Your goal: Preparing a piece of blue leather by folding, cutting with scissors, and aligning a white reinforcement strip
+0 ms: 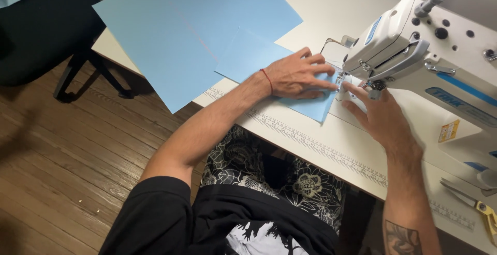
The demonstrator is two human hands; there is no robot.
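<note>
1. Progress: small blue sheet (310, 102) placed under sewing machine (414, 48) needle (340, 80); no finished seam visible, most of the edge apparently unsewn.
2. Left hand (297, 74): flat, fingers spread, pressing sheet; nothing clasped.
3. Right hand (380, 118): open, fingertips at needle's 4 o'clock.
4. Sheet beneath left palm, at 9 o'clock from needle.
5. Large blue sheets (181, 27) at 10 o'clock, untouched.

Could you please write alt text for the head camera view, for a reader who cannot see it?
A seated person presses the left hand flat on a small light blue sheet at the needle of a white sewing machine, the right hand resting beside it. A larger blue sheet lies on the white table, above a wooden floor.
</note>
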